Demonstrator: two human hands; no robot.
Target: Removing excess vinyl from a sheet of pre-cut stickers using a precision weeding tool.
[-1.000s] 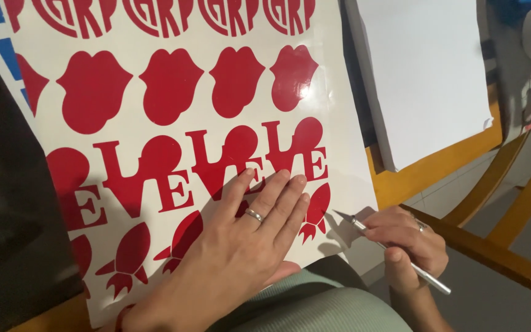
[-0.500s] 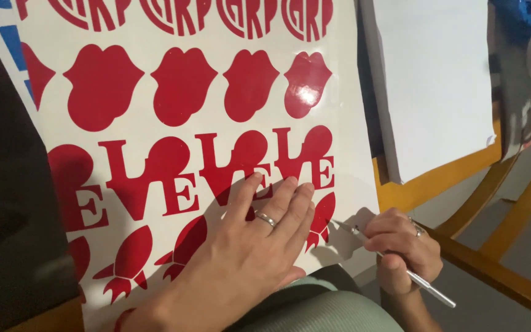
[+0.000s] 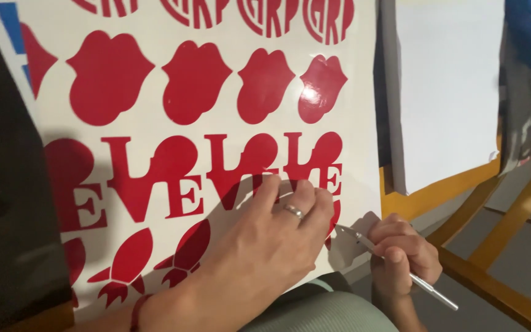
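The white vinyl sheet covered with red cut shapes lay flat across most of the view, filling the left and centre, its near right corner right at the person's hands. That corner area was where the work sat: a small peeled flap of white backing film stood lifted off the sheet edge, probably so excess material could be picked away from around the red shapes. The right hand was closed around a thin metal weeding tool, held like a pen, fingers wrapped tight on the shaft, tip aimed left into the flap; the low slanted angle likely let the point slide under the film without gouging. The left hand lay palm down on the sheet, fingers spread fairly flat and gripping nothing, fingertips pressing beside the red letter shapes next to the tool tip, apparently pinning the sheet so it would not lift or slip. A ring showed on one left finger, a red band at that wrist. Farther out, rows of red lip-like shapes ran across the far part, red rocket-like shapes near left. To the right a blank white sheet rested on an orange desk edge, well apart from the hands. A wooden chair frame showed at near right.
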